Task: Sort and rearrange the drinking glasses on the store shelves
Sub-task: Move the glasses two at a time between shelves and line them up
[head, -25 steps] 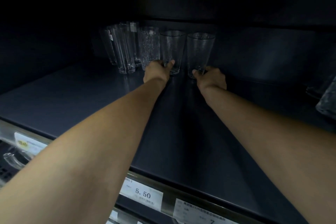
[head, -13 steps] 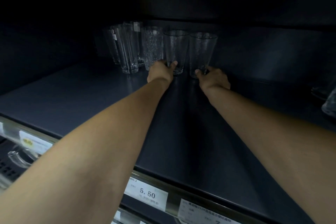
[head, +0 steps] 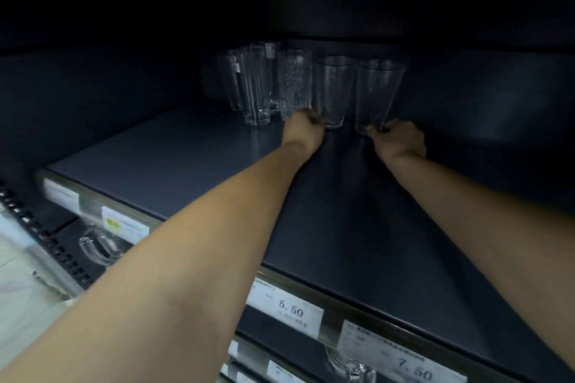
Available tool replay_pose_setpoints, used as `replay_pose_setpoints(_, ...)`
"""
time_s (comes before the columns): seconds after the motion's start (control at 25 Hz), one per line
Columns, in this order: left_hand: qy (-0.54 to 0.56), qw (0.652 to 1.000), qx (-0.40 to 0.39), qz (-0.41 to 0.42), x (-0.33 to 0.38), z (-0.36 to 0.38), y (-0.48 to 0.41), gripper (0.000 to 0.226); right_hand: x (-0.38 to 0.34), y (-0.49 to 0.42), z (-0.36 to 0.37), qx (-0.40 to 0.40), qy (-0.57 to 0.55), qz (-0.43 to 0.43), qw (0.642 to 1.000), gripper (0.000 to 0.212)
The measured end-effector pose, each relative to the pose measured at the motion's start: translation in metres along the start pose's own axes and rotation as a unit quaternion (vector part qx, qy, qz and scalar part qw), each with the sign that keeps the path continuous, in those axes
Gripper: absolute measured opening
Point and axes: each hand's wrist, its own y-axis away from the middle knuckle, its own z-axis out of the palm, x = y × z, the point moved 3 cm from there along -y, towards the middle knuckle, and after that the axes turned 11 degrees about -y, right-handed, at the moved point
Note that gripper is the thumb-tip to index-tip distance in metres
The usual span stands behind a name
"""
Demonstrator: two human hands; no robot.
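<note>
Grip: left hand (head: 303,130) has its fingers curled round the foot of the left tapered glass (head: 334,90), thumb tucked against the base. Right hand (head: 399,141) pinches the foot of the right tapered glass (head: 378,93) from its right side. Dim light; individual fingertips not resolvable.

Position: both glasses upright at the back of the dark shelf (head: 186,165), side by side with a narrow gap between them.

Neighbours: a textured glass (head: 294,81) stands just left of the left hand, close to the held glass, and hems in any leftward move. Further left is a cluster of tall clear glasses (head: 253,87), tightly packed. The shelf space right of the right hand lies in shadow.

Shelf edge: a price tag reading 5.50 (head: 287,309), another reading 7.50 (head: 401,361), and a tag with a yellow sticker (head: 124,225) to the left. A glass item (head: 99,247) lies on the lower shelf.

Versus half a second ago: the left thumb, then extended beside the glass base, is now drawn in. Row order is unchanged and both glasses are on the shelf as before. The view has swung, so more of the shelf's left end shows.
</note>
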Motion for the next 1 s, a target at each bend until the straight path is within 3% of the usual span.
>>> replay_pose_setpoints(0.16,0.009,0.999,-0.041,0.010,-0.008,-0.016,0.031,0.026,0.004,0.024,-0.007,-0.006,0.045,-0.068,0.997,0.029)
replay_pose_setpoints(0.32,0.024,0.996,-0.085,0.022,-0.014,-0.036,0.069,0.021,0.009,0.049,-0.018,-0.036,0.040,-0.094,0.994,0.028)
replay_pose_setpoints(0.68,0.082,0.989,-0.125,0.021,-0.010,-0.083,0.149,0.019,0.012,0.133,-0.063,-0.093,-0.148,-0.036,0.984,0.012)
replay_pose_setpoints(0.8,0.155,0.974,-0.163,0.023,0.011,-0.091,0.185,0.014,0.014,0.179,-0.101,-0.115,-0.208,-0.025,0.971,0.009)
replay_pose_setpoints(1.0,0.263,0.949,-0.164,0.052,0.060,-0.088,0.253,0.016,0.038,0.259,-0.188,-0.096,-0.282,-0.054,0.953,0.012)
